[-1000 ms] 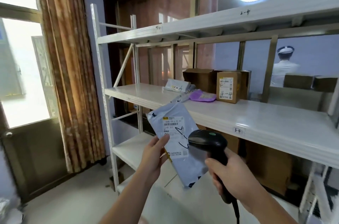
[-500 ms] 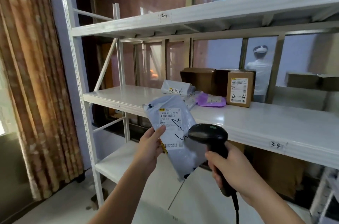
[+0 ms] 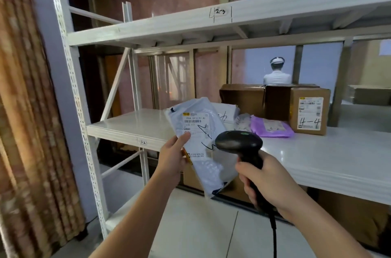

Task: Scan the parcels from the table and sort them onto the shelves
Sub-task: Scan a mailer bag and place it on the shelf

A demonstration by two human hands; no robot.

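Note:
My left hand (image 3: 172,157) grips a grey-blue plastic mailer parcel (image 3: 198,130) by its lower left edge, label facing me, held in front of the white middle shelf (image 3: 127,128). My right hand (image 3: 268,181) is closed around the handle of a black barcode scanner (image 3: 239,143), whose head sits just right of the parcel's label and covers its right edge. On the shelf behind lie a white mailer (image 3: 227,112), a purple mailer (image 3: 270,128) and brown boxes, one (image 3: 310,109) marked 4-4.
White metal shelving spans the view, with an upper shelf (image 3: 222,18) marked 2-3 and a lower shelf (image 3: 190,215) near the floor. A patterned curtain (image 3: 27,130) hangs at left. Beyond the shelves stands a person in white (image 3: 277,73). Brown cartons (image 3: 349,213) sit beneath the middle shelf.
The view has swung left to right and closer to the shelving. The parcel has risen to the middle shelf's height; both hands keep their grips.

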